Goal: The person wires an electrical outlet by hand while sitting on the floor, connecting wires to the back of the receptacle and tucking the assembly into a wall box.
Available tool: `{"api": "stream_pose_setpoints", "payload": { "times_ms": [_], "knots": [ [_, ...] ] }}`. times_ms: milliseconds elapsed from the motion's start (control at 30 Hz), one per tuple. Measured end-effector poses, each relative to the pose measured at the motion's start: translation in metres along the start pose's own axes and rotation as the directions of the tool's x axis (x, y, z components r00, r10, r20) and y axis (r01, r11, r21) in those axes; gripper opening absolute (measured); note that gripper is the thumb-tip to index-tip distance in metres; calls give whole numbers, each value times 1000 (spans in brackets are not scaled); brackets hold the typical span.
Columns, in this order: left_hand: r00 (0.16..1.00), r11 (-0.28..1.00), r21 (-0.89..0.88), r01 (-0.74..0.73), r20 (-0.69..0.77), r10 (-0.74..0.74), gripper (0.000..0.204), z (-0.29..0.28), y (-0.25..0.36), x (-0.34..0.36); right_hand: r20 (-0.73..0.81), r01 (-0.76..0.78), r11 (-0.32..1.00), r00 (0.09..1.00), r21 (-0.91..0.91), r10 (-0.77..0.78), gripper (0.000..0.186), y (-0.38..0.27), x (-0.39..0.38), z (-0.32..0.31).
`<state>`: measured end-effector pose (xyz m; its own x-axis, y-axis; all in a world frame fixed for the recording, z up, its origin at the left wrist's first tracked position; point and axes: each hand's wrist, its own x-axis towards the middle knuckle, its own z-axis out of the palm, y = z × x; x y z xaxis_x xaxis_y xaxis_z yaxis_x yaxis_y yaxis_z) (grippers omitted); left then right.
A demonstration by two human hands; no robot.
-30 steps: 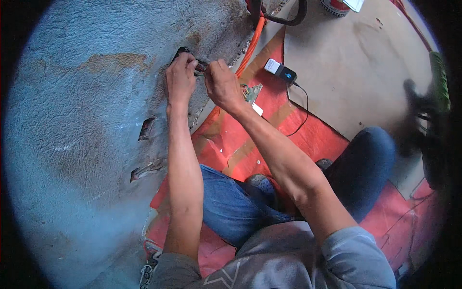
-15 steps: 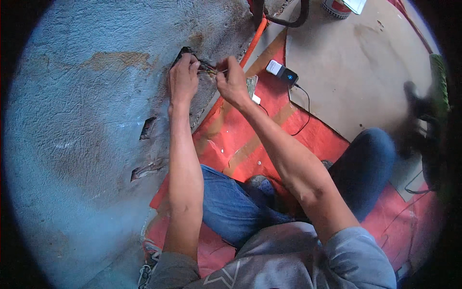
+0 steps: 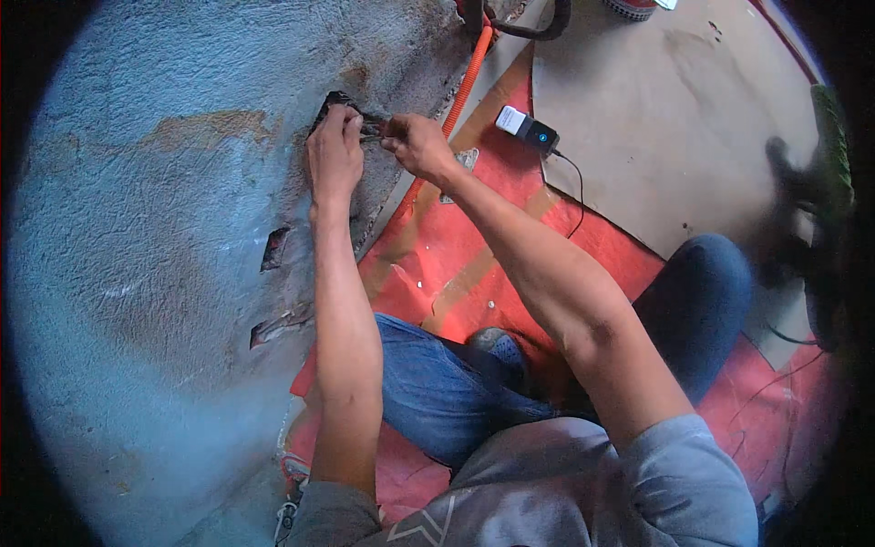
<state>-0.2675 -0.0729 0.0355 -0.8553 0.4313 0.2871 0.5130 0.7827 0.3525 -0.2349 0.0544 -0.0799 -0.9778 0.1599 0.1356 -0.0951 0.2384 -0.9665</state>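
Thin electrical wires (image 3: 371, 129) come out of the uppermost hole (image 3: 336, 98) in the rough blue-grey wall. My left hand (image 3: 334, 157) is at the mouth of that hole, its fingers pinched on the wires and covering part of them. To its right, my right hand (image 3: 421, 146) has thumb and fingers closed on the wires' free ends. A short stretch of wire shows between the two hands. The exact wires in each pinch are too small to tell apart.
Two more cut holes (image 3: 274, 249) sit lower in the wall. An orange corrugated conduit (image 3: 468, 80) runs along the wall's foot. A black-and-white device (image 3: 527, 129) with a cable lies on the red floor covering (image 3: 437, 246), by a large board (image 3: 629, 118). A bucket (image 3: 631, 7) stands far right.
My right hand has come closer to my left, so less wire shows between them. The whole view has shifted slightly; both hands stay by the upper hole.
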Motion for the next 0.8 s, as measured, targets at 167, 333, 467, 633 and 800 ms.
{"api": "stream_pose_setpoints", "payload": {
  "times_ms": [167,333,467,633,800],
  "knots": [
    [995,988,-127,90,-21,-94,12,-11,17,-14,44,-80,984,996,161,73,22,-8,-8,-8],
    [958,951,-117,287,16,-287,19,-5,33,-40,85,37,989,995,141,-49,22,-9,-8,-21],
    [952,949,-86,304,-18,-307,20,0,41,-44,118,29,997,992,69,-37,20,-17,-7,-23],
    [952,954,-20,299,-57,-299,23,3,28,-36,108,81,996,990,39,-85,12,-26,-7,-23],
    [968,967,41,250,-4,-250,21,7,19,-31,22,137,988,990,72,-139,15,-18,-12,-20]
  ]
}}
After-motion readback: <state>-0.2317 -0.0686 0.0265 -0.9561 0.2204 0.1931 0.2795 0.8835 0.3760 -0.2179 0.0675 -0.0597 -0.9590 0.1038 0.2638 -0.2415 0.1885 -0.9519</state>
